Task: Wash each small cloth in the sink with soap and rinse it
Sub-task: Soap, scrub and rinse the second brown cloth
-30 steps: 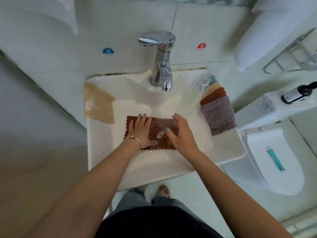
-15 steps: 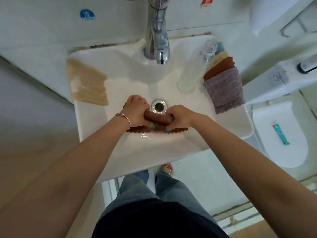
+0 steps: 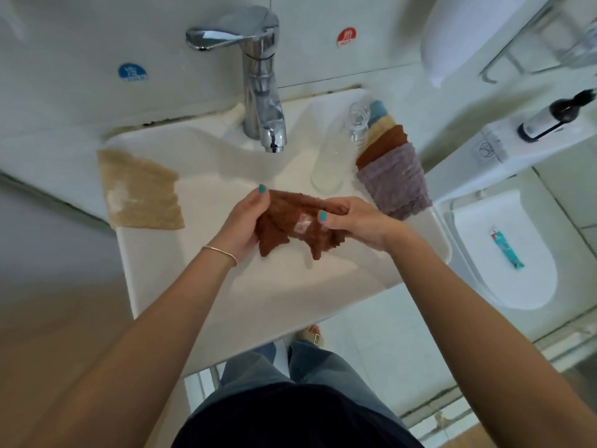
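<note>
Below the tap, brown cloth stretched sideways, pinched by left hand and right hand, corners hanging down.

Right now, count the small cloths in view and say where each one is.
6 visible: a brown cloth held in the left hand and right hand; a beige cloth on the sink's left rim; four fanned on the right rim: purple, rust, yellow, blue. More may hide beneath.

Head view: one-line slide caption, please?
Both hands hold a soapy brown cloth above the sink.
</note>
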Demonstrator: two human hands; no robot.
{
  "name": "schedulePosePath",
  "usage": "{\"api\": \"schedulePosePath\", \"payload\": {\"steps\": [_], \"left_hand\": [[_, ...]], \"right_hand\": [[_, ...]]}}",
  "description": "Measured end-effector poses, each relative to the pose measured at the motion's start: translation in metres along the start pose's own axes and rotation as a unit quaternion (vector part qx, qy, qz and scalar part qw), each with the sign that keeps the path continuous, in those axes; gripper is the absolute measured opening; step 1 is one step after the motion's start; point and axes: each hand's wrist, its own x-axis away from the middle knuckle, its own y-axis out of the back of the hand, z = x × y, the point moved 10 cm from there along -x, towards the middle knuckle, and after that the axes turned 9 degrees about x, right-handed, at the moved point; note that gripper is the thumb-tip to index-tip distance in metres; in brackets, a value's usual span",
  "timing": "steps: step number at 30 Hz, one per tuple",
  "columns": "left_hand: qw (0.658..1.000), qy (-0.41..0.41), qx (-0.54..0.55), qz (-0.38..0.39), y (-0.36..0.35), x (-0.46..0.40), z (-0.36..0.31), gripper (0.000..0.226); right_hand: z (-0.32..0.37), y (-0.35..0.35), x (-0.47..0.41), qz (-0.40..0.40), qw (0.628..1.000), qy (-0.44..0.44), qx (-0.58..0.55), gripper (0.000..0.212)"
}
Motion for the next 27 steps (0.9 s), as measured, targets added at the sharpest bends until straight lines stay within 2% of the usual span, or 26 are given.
{"api": "schedulePosePath", "payload": {"steps": [1,4,6,9,11,13,16,18,21,24,27], "left_hand": [[0.997,-0.033,-0.037,-0.052,0.000,0.000,-0.003,0.039],[0.962,-0.114,-0.128,-0.211,-0.002,0.006,-0.010,0.039],[0.944,-0.122,-0.107,-0.287,-0.008,0.011,-0.009,0.040],[0.931,-0.085,0.006,-0.355,-0.014,0.012,0.004,0.044],[0.933,-0.043,0.067,-0.352,-0.022,0.011,0.014,0.045],[0.949,-0.035,0.056,-0.309,-0.038,0.013,0.017,0.043],[0.970,-0.068,0.008,-0.233,-0.063,0.017,0.007,0.041],[0.966,-0.070,-0.015,-0.248,-0.057,0.011,-0.005,0.049],[0.952,-0.037,0.007,-0.303,-0.038,0.007,-0.010,0.052],[0.965,-0.053,0.000,-0.256,-0.066,0.021,-0.009,0.037],[0.969,-0.080,-0.006,-0.233,-0.078,0.024,-0.014,0.041]], "right_hand": [[0.001,0.001,0.002,-0.039,0.999,-0.002,0.004,0.024],[0.011,0.005,0.009,-0.215,0.976,0.018,-0.009,0.031],[0.019,-0.004,0.012,-0.285,0.957,0.048,0.028,0.029],[0.021,-0.024,0.009,-0.297,0.950,0.042,0.087,0.026],[0.023,-0.025,0.006,-0.302,0.946,0.035,0.110,0.027],[0.020,-0.012,0.002,-0.318,0.941,0.009,0.117,0.027],[0.012,0.012,0.001,-0.362,0.927,-0.041,0.089,0.029],[0.020,0.006,0.007,-0.368,0.927,-0.023,0.069,0.032],[0.037,-0.014,0.015,-0.335,0.939,0.036,0.075,0.036],[0.041,0.013,0.009,-0.360,0.927,0.013,0.110,0.039],[0.041,0.024,0.014,-0.401,0.913,0.004,0.071,0.041]]}}
